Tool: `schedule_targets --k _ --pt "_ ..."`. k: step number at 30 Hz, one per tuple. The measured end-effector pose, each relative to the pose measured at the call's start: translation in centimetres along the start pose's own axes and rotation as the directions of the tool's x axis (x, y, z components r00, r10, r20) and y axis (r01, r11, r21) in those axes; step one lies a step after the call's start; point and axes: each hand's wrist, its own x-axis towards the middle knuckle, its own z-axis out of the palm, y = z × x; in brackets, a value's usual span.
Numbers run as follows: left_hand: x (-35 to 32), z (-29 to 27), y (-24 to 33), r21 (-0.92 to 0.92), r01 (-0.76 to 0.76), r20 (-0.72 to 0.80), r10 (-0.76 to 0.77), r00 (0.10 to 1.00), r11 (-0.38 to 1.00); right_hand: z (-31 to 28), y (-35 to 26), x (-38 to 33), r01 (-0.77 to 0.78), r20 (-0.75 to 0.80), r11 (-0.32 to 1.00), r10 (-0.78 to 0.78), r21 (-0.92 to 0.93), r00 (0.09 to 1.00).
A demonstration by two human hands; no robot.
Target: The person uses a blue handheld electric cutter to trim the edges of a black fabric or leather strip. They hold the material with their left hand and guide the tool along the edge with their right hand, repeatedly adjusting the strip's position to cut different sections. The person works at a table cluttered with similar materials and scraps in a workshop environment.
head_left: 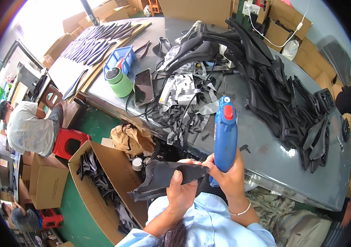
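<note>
My left hand [181,192] is closed around a dark grey, curved, flat-looking piece [159,177], with the thumb lying across its face. One broad end of the piece sticks out to the left. My right hand [232,177] grips a blue hand-held tool [225,142] that has a red button near its top; its exact kind I cannot make out. The tool stands roughly upright in the picture over the table's near edge. The right thumb and fingertip meet the narrow right end of the grey piece. A bracelet circles my right wrist.
The grey metal table [262,140] carries a long heap of black curved parts [262,70], grey scraps [183,119], a phone [143,87], a green jar [119,82] and a blue basket [122,57]. An open carton [118,173] of dark parts stands at my left. Two people sit farther left.
</note>
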Motion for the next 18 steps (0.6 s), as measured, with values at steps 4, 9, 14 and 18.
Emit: schedule_targets --k 4,9,14,18 --pt "0.0 0.5 -0.2 0.034 -0.047 -0.035 0.048 0.998 0.998 0.2 0.4 -0.3 0.124 -0.108 0.980 -0.142 -0.154 0.984" --pt "-0.2 1.1 0.2 0.157 -0.090 -0.069 0.101 0.992 0.983 -0.2 1.1 -0.5 0.291 -0.048 0.803 -0.368 -0.520 0.929" --pt "0.5 1.0 1.5 0.276 -0.080 -0.029 0.091 0.995 0.958 0.5 0.9 -0.1 0.277 -0.041 0.783 -0.359 -0.556 0.932" --pt "1.6 0.5 3.4 0.168 -0.225 -0.022 0.232 0.973 0.960 0.5 -0.7 -1.7 0.205 0.093 0.854 -0.183 -0.478 0.979"
